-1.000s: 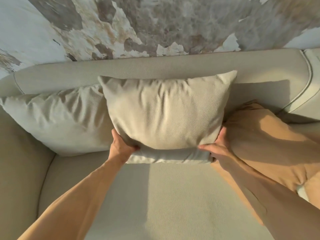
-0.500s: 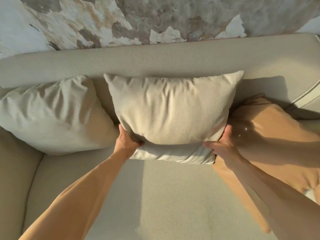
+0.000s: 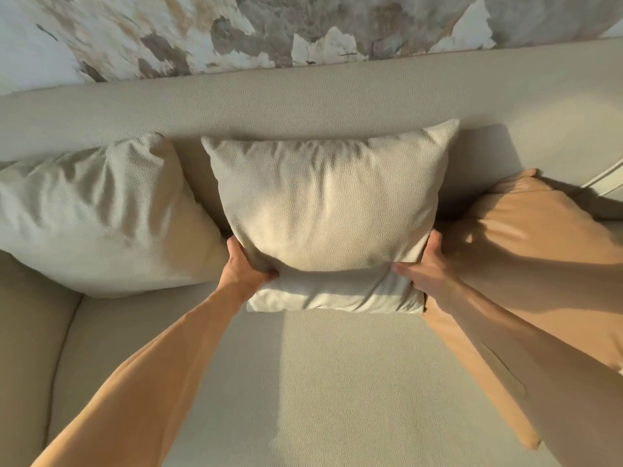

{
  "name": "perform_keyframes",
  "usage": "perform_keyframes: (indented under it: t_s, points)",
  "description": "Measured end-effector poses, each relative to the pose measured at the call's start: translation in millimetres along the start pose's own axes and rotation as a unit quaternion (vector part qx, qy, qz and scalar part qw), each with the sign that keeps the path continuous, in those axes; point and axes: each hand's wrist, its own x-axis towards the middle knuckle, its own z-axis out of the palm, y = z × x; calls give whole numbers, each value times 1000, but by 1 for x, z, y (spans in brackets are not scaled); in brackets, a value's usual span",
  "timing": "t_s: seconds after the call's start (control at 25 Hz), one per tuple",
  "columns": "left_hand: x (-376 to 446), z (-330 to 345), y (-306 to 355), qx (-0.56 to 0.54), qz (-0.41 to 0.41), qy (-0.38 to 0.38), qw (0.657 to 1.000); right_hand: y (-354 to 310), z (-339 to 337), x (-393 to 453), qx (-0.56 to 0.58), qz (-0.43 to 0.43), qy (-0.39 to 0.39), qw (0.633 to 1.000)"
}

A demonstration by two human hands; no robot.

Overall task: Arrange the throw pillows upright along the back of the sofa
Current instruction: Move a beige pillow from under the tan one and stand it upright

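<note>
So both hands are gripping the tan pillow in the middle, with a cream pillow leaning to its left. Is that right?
Not quite. The head view shows the left hand and right hand gripping a cream pillow in the middle, not a tan one. The tan pillow lies to its right. Another cream pillow does lean to its left.

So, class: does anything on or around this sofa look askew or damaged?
The tan pillow lies slumped flat on the seat, not upright like the two cream ones. Both hands grip the middle pillow. The wall behind shows peeling, patchy paint.
</note>
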Motion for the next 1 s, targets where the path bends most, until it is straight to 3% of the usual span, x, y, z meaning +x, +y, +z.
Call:
perform_keyframes:
  t_s: [0.16,0.48,0.64,1.0]
  points:
    - [-7,0,-1,-18,26,-8,999,-2,2,-13,-27,-18,19,999]
    - [-48,-34,14,36,98,-28,994,-41,-16,-77,-229,-91,4,969]
    - [-81,-67,33,81,173,-35,981,-74,-32,-134,-360,-95,15,928]
    - [-208,-103,104,158,280,-79,944,-113,-111,-299,-414,-28,107,903]
